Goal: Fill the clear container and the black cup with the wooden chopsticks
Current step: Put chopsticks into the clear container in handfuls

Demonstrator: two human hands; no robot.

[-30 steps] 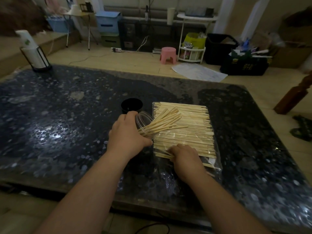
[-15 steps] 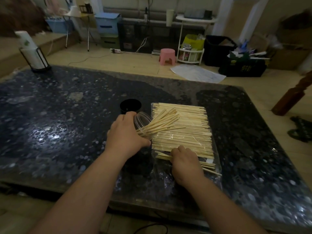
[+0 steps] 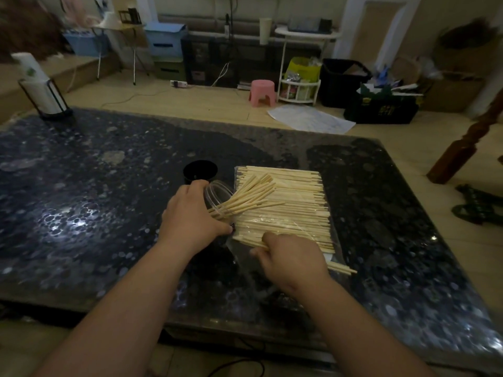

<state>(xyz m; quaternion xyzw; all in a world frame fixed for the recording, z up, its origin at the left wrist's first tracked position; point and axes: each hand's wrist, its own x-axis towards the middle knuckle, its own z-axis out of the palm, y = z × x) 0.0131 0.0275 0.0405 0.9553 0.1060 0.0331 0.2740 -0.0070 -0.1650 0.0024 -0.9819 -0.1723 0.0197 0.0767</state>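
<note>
My left hand [image 3: 192, 217] grips the clear container [image 3: 217, 193], which is tilted to the right with several wooden chopsticks fanning out of its mouth. Just behind it stands the black cup [image 3: 200, 171], upright; its inside is too dark to read. A flat pile of wooden chopsticks [image 3: 294, 205] lies on a clear plastic wrapper to the right. My right hand [image 3: 292, 258] is closed on a few chopsticks at the pile's near edge, and their ends stick out to the right under my wrist.
The dark speckled stone table [image 3: 95, 202] has a paper-roll holder [image 3: 43, 91] at its far left corner. Beyond the far edge is a floor with a pink stool [image 3: 261, 93], crates and a white rack. A wooden post [image 3: 468, 142] stands to the right.
My right hand has closed on a few chopsticks at the pile's near edge and drawn them slightly toward me. My left hand and the tilted container have stayed in place.
</note>
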